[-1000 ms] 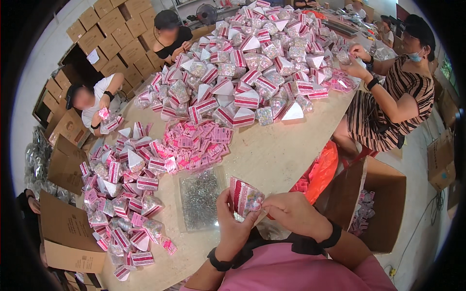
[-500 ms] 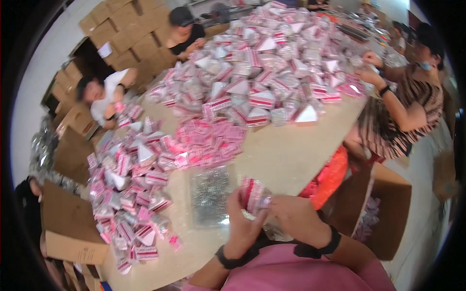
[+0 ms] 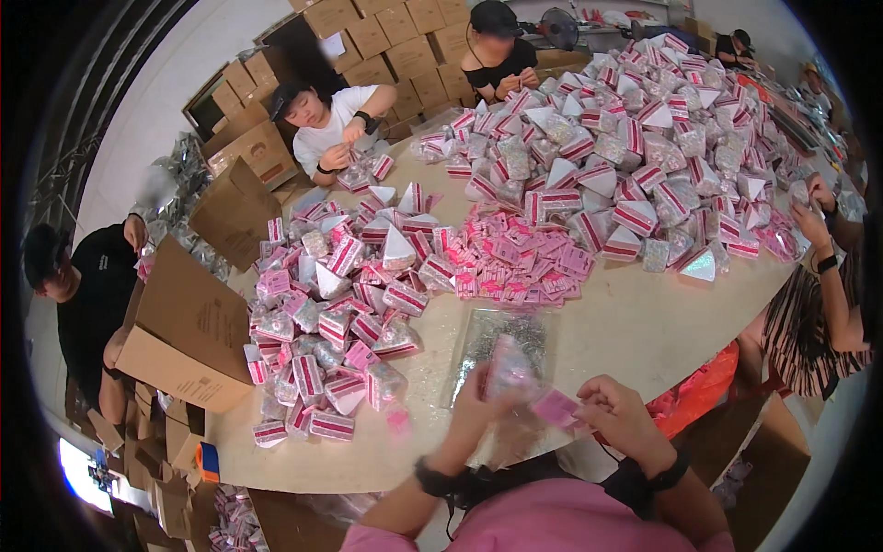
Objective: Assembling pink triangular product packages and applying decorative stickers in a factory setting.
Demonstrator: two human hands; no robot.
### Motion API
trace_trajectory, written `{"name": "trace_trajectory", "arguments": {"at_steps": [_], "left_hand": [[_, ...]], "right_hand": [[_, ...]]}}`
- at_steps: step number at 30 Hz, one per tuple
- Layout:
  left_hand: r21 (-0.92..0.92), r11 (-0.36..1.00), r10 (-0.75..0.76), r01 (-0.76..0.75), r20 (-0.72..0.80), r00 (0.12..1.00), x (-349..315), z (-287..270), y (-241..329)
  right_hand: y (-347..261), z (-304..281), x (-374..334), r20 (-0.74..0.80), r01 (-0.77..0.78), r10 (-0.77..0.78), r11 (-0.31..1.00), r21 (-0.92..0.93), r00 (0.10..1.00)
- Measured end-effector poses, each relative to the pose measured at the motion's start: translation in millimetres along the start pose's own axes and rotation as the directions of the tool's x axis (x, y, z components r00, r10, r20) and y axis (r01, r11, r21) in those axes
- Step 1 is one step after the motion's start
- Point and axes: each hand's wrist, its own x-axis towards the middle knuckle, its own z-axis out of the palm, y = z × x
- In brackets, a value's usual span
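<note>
My left hand [image 3: 478, 409] holds a small clear packet with pink trim [image 3: 511, 361] just above the near table edge. My right hand [image 3: 618, 416] pinches a flat pink card [image 3: 557, 408] beside that packet. Both hands are blurred from motion. Under them lies a clear plastic bag of small shiny pieces [image 3: 501, 336] flat on the beige table [image 3: 635, 322]. A loose heap of pink cards [image 3: 520, 262] sits just beyond the bag.
Piles of pink-and-white triangular packets [image 3: 340, 304] cover the left and far parts [image 3: 635, 156] of the table. Several other people sit around it handling packets. Open cardboard boxes [image 3: 184, 331] stand at the left; stacked boxes [image 3: 386, 37] line the back wall.
The view has swung left. My left hand moved the packet up and left, and my right hand now holds a pink card next to it.
</note>
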Motion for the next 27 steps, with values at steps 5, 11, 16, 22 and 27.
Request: {"name": "trace_trajectory", "arguments": {"at_steps": [5, 11, 16, 22, 27], "left_hand": [[0.397, 0.888, 0.406, -0.231, -0.444, 0.799, 34.0, -154.9, 59.6], [0.859, 0.477, 0.691, -0.184, -0.237, 0.683, 38.9, -140.0, 63.2], [0.731, 0.503, 0.432, -0.461, 0.25, 0.867, 29.7, -53.6, -27.0], [0.869, 0.347, 0.265, -0.351, 0.269, 0.926, 54.5, 2.9, -34.1], [0.843, 0.398, 0.302, -0.361, 0.252, 0.92, 66.6, -4.2, -47.3]], "right_hand": [[14.0, 0.3, -0.5, 0.066, -0.162, 0.156, 0.983, 0.089, 0.986], [33.3, -3.2, -0.7, 0.066, -0.188, 0.181, 0.974, 0.127, 0.981], [40.3, -3.1, -6.1, 0.107, -0.22, 0.215, 0.975, 0.03, 0.971], [38.6, -7.7, -10.4, 0.12, -0.267, 0.269, 0.963, -0.034, 0.956], [42.1, -9.7, -12.3, 0.116, -0.277, 0.275, 0.961, 0.006, 0.954]]}}
